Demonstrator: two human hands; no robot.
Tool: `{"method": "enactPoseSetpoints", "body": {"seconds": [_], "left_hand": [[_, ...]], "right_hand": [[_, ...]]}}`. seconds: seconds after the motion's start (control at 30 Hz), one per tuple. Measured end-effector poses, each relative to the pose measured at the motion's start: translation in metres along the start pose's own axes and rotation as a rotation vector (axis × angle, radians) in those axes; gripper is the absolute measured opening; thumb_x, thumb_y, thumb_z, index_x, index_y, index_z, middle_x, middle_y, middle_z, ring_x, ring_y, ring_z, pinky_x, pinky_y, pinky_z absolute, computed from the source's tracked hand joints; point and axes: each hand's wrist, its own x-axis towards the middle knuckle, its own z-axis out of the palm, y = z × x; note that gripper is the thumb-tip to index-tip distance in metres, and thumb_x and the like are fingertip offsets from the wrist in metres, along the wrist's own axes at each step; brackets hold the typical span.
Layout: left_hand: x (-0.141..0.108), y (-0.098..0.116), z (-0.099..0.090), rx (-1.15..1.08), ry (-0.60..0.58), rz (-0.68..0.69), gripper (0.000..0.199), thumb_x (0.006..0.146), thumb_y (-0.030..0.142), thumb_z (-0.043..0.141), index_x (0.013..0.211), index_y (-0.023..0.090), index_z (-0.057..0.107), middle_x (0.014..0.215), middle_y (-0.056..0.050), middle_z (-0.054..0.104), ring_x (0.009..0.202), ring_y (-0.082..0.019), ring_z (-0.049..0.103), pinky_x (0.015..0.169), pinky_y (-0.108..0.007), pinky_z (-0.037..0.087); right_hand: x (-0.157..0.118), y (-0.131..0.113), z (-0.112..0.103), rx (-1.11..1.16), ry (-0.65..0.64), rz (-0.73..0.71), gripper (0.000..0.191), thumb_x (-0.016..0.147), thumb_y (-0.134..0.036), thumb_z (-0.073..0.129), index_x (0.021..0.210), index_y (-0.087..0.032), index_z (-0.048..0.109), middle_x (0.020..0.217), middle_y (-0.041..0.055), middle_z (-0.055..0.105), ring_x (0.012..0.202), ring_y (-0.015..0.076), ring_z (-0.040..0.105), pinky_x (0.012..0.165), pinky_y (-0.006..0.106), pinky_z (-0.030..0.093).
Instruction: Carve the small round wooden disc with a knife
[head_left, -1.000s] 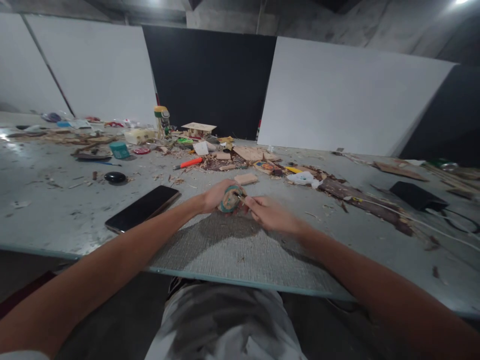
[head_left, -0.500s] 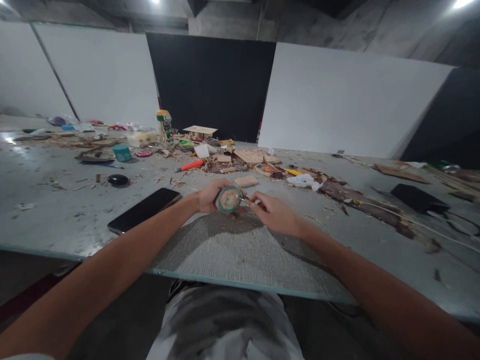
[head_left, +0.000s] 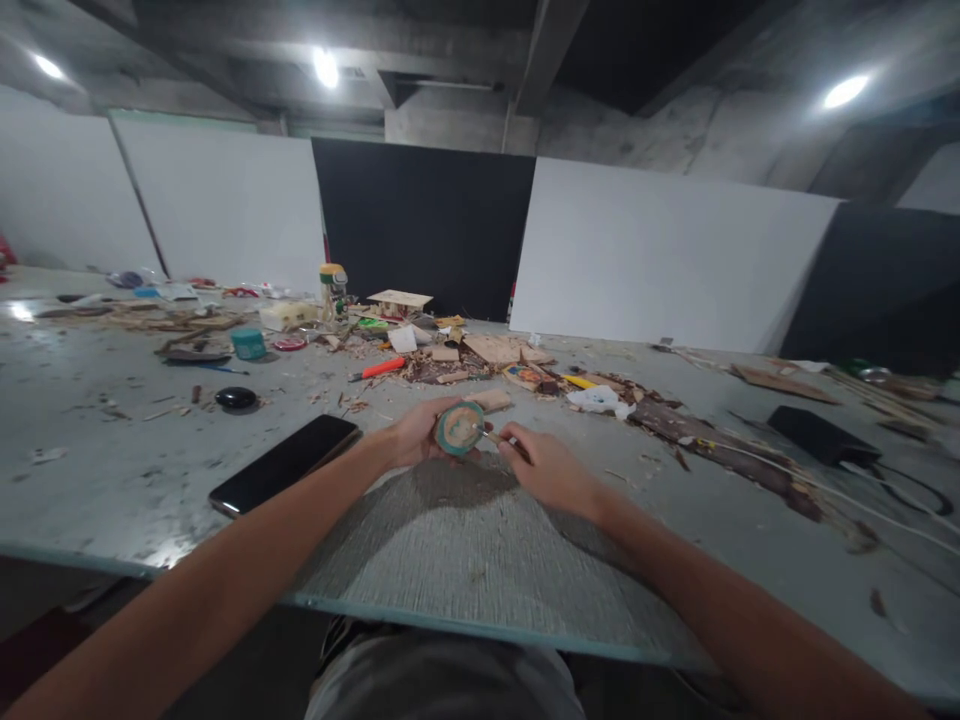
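My left hand (head_left: pixel 417 432) is closed around the edge of a small round wooden piece (head_left: pixel 459 428), tilted so its face is towards me. Teal paint rings its rim, and the middle is bare pale wood with a few teal marks. In my right hand (head_left: pixel 541 462) is a slim paintbrush (head_left: pixel 492 436), pinched near its front end. The brush's tip meets the right part of the wooden face; its bristles are too small to make out clearly. Both hands are just above the grey table (head_left: pixel 450 560), and a pale wood block (head_left: pixel 487 400) lies just behind them.
A black phone (head_left: pixel 285 464) and a black mouse (head_left: pixel 235 398) lie to the left, with a teal jar (head_left: pixel 248 344) beyond. An orange-handled cutter (head_left: pixel 382 368), wood scraps and shavings spread across the back. At right are a bark strip (head_left: pixel 720 455), a black box (head_left: pixel 823 436) and a white cable.
My view has tipped upward, so the table and hands appear lower. The brush stays at the wooden piece's face, its tip shifted very slightly; both grips are unchanged.
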Motion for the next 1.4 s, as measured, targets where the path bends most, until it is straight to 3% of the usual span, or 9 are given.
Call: {"method": "enactPoseSetpoints", "body": {"seconds": [0.2,0.33,0.4,0.53,0.67,0.8,0.97,1.17,1.4], "left_hand": [[-0.001,0.003,-0.003,-0.088,-0.168,0.026,0.049,0.083,0.035,0.036,0.112,0.004,0.062,0.099,-0.021,0.069,0.075,-0.025,0.069,0.049,-0.027,0.049],[-0.001,0.001,-0.002,-0.051,-0.044,0.025,0.048,0.090,0.043,0.038,0.104,0.007,0.064,0.084,-0.016,0.069,0.060,-0.019,0.064,0.043,-0.024,0.044],[0.000,-0.001,0.000,-0.083,-0.006,0.004,0.049,0.091,0.045,0.036,0.095,0.006,0.065,0.077,-0.015,0.069,0.057,-0.020,0.064,0.047,-0.027,0.047],[0.001,-0.003,0.004,-0.209,-0.034,-0.007,0.043,0.089,0.033,0.036,0.100,0.004,0.066,0.093,-0.019,0.071,0.076,-0.025,0.069,0.071,-0.039,0.056],[-0.001,-0.001,0.008,-0.230,-0.020,0.007,0.039,0.088,0.027,0.039,0.107,0.005,0.065,0.106,-0.019,0.069,0.088,-0.026,0.069,0.077,-0.042,0.056],[-0.002,0.001,0.012,-0.250,0.039,0.008,0.030,0.089,0.027,0.042,0.100,0.010,0.064,0.097,-0.015,0.071,0.081,-0.027,0.070,0.071,-0.044,0.057],[0.002,-0.001,0.012,-0.270,0.023,0.004,0.033,0.089,0.029,0.040,0.093,0.008,0.064,0.086,-0.017,0.071,0.071,-0.024,0.069,0.056,-0.033,0.055],[0.004,-0.005,0.011,-0.277,-0.128,-0.008,0.034,0.084,0.027,0.041,0.098,0.005,0.064,0.093,-0.019,0.070,0.071,-0.025,0.068,0.050,-0.032,0.052],[0.002,-0.005,0.016,-0.298,-0.082,0.002,0.033,0.085,0.027,0.039,0.092,0.007,0.064,0.086,-0.015,0.070,0.067,-0.022,0.067,0.055,-0.033,0.052]], "right_hand": [[0.000,0.001,0.003,-0.015,0.015,-0.003,0.020,0.096,-0.026,0.039,0.091,-0.019,0.056,0.083,0.0068,0.065,0.071,0.0174,0.055,0.063,0.026,0.032],[0.000,0.001,0.005,0.000,0.029,-0.029,0.023,0.096,-0.027,0.039,0.092,-0.018,0.060,0.083,0.0075,0.067,0.071,0.0185,0.056,0.064,0.027,0.034],[0.000,0.001,0.005,0.017,0.020,-0.044,0.024,0.095,-0.027,0.040,0.092,-0.018,0.063,0.085,0.0077,0.068,0.073,0.0190,0.058,0.065,0.028,0.035],[-0.001,0.000,0.005,0.031,0.002,-0.057,0.025,0.094,-0.026,0.044,0.094,-0.019,0.068,0.088,0.0081,0.070,0.077,0.0199,0.060,0.067,0.028,0.037],[-0.002,-0.001,0.005,0.008,0.006,-0.062,0.027,0.094,-0.026,0.044,0.098,-0.018,0.069,0.094,0.0101,0.071,0.081,0.0209,0.061,0.068,0.028,0.038],[-0.003,-0.004,0.002,-0.028,-0.017,-0.068,0.027,0.093,-0.026,0.044,0.094,-0.017,0.070,0.093,0.0102,0.072,0.076,0.0201,0.060,0.066,0.029,0.037],[-0.006,-0.011,0.000,-0.055,-0.054,-0.110,0.029,0.095,-0.030,0.044,0.090,-0.019,0.071,0.090,0.0085,0.073,0.070,0.0184,0.058,0.063,0.029,0.035],[-0.008,-0.013,0.002,-0.055,-0.054,-0.146,0.031,0.096,-0.029,0.043,0.094,-0.018,0.071,0.094,0.0082,0.074,0.076,0.0188,0.061,0.066,0.028,0.037],[-0.008,-0.012,0.004,-0.078,-0.056,-0.154,0.031,0.097,-0.029,0.043,0.091,-0.018,0.072,0.091,0.0075,0.074,0.073,0.0176,0.061,0.064,0.028,0.036]]}}
